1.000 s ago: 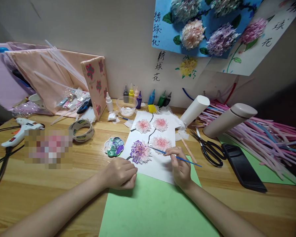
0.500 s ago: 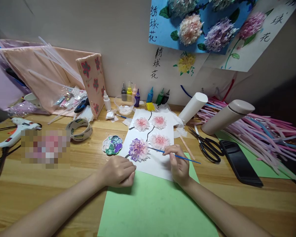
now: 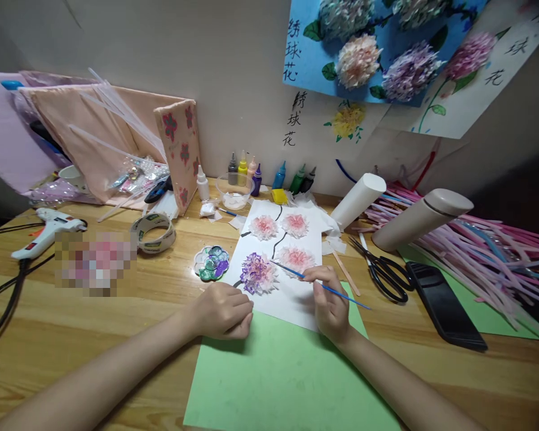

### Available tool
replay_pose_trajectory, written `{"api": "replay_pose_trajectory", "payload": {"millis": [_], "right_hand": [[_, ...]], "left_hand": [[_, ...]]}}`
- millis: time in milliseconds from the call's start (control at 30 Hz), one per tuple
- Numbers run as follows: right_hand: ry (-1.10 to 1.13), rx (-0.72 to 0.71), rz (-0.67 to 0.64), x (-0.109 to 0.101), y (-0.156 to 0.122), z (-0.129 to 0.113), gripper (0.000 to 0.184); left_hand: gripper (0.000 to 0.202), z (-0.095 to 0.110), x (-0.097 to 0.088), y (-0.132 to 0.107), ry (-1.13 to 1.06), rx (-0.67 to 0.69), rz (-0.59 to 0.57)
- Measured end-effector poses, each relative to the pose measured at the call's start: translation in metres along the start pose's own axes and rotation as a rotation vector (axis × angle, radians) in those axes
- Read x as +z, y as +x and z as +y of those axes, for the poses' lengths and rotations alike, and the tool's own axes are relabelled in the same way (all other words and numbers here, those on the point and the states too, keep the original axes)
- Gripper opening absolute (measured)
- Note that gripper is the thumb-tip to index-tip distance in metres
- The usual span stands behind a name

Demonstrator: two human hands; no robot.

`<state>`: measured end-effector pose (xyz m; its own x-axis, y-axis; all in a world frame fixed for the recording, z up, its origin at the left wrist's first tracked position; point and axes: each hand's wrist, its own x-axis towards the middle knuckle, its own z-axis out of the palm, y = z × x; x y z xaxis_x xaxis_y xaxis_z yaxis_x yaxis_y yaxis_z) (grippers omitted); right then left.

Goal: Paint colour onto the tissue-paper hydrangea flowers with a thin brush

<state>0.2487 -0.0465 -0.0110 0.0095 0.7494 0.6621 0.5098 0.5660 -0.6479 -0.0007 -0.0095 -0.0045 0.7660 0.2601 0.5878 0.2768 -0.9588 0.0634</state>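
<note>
My right hand pinches a thin blue paintbrush, its tip touching the purple-tinted paper flower on a white sheet. Three pink paper flowers with black stems sit higher on the same sheet. My left hand rests curled on the sheet's lower left corner, fingers closed, pressing it down. A small flower-shaped paint palette lies just left of the sheet. A green sheet lies under my wrists.
Paint bottles and a clear bowl stand by the wall. Tape roll, glue gun, scissors, a black case, two cylinders and a heap of pink straws crowd the wooden table.
The view shifted slightly. The brush tip stays at the purple flower, and both hands hold nearly the same places.
</note>
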Motion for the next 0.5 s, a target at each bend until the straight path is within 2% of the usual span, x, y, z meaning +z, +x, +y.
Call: {"api": "replay_pose_trajectory", "payload": {"millis": [133, 300, 500], "right_hand": [[0.035, -0.063, -0.048, 0.007, 0.014, -0.019, 0.017], [-0.026, -0.152, -0.286, 0.039, 0.051, -0.053, 0.015], [-0.030, -0.134, -0.420, 0.071, 0.066, -0.057, 0.015]], "left_hand": [[0.022, 0.002, 0.002, 0.001, 0.029, 0.086, 0.069], [0.021, 0.004, 0.003, -0.001, 0.115, 0.123, 0.052], [0.025, 0.004, 0.009, -0.002, 0.103, 0.132, 0.153]]}}
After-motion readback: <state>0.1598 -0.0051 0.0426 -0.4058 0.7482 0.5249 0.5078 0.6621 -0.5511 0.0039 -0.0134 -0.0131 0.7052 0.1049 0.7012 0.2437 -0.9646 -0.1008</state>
